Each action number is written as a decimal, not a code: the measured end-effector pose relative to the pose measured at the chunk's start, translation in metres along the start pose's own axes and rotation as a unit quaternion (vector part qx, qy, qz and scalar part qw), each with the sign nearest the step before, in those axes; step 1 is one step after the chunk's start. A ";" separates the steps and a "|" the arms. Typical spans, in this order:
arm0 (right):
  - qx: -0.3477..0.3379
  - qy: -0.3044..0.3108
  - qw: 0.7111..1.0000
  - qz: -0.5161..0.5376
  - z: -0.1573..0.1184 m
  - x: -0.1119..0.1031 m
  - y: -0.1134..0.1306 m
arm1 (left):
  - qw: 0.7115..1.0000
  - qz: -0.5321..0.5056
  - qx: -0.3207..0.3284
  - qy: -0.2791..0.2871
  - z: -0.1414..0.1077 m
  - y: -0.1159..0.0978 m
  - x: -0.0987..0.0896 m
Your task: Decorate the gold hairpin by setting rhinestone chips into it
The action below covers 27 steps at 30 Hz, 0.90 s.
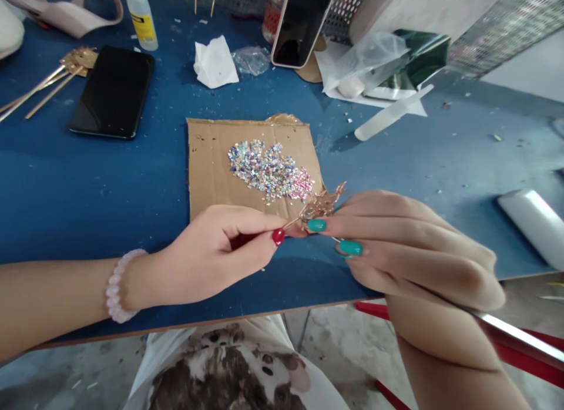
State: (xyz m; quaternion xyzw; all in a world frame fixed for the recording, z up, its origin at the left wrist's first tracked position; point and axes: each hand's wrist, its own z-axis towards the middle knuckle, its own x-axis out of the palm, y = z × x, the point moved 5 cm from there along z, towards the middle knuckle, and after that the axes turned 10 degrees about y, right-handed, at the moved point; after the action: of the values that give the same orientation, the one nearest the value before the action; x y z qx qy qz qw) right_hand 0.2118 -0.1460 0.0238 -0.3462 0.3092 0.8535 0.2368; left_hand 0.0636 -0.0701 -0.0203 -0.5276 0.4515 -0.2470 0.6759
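Observation:
My left hand (211,254), with a pink bead bracelet at the wrist, pinches the thin stem of a gold filigree hairpin (324,204) between thumb and forefinger. At the ornament's near side is my right hand (409,245), its fingers closed round a slim metal tool (520,339) whose shaft runs back under the palm. The tool's fine tip shows beside the green nails. Behind both hands lies a cardboard piece (209,187) bearing a heap of small shiny rhinestones (268,169), pink ones at its right end. The ornament hangs over the cardboard's near right corner.
A dark phone (114,93), gold hairpins (79,60) and a glue bottle (143,19) are at the back left. White tissue (215,62), an upright phone (302,25), plastic bags (374,63) and a white stick (392,113) lie behind. A white case (533,222) sits at right.

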 end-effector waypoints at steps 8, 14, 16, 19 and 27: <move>-0.051 0.023 0.998 0.026 -0.001 0.000 -0.008 | 1.000 -0.001 -0.015 0.001 -0.001 0.005 0.000; -0.051 0.004 0.998 0.042 -0.002 0.000 -0.011 | 1.000 -0.014 -0.014 0.003 0.000 0.003 0.000; -0.065 0.003 0.997 0.045 -0.003 0.000 -0.013 | 1.000 -0.021 -0.014 0.005 0.001 0.003 0.001; -0.085 0.020 0.995 0.051 -0.002 -0.001 -0.016 | 0.999 -0.026 -0.015 0.010 0.001 0.003 0.001; -0.061 0.064 0.993 0.074 0.005 -0.004 -0.015 | 0.999 -0.040 -0.021 0.023 0.002 0.004 0.003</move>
State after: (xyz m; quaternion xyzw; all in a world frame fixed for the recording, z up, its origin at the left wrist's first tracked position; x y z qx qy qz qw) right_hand 0.2216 -0.1323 0.0241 -0.3899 0.2954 0.8622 0.1314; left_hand 0.0664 -0.0699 -0.0250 -0.5538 0.4500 -0.2764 0.6437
